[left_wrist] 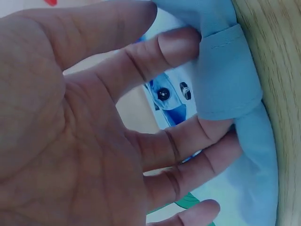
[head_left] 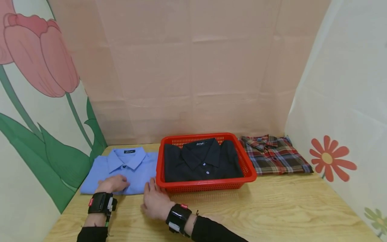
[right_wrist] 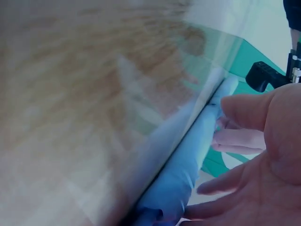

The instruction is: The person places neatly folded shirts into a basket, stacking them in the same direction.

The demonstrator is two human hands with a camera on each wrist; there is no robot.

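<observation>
A folded light blue shirt (head_left: pixel 97 176) lies on the table at the left, its collar toward the back wall. My left hand (head_left: pixel 112 184) rests on its front part. In the left wrist view, the fingers are fairly straight and spread, their tips touching the blue cloth (left_wrist: pixel 230 75), with the thumb apart. My right hand (head_left: pixel 157 201) is at the shirt's front right corner, beside the red basket (head_left: pixel 208 185). Its fingers look extended in the right wrist view, with fingertips against the blue shirt's edge (right_wrist: pixel 183 165). Inside the basket lies a folded black shirt (head_left: pixel 178 168).
To the right of the basket, a folded plaid shirt (head_left: pixel 273 158) lies on the wooden table (head_left: pixel 272 208). A brown sheet (head_left: pixel 193 74) covers the back, and flower-printed sheets stand at both sides.
</observation>
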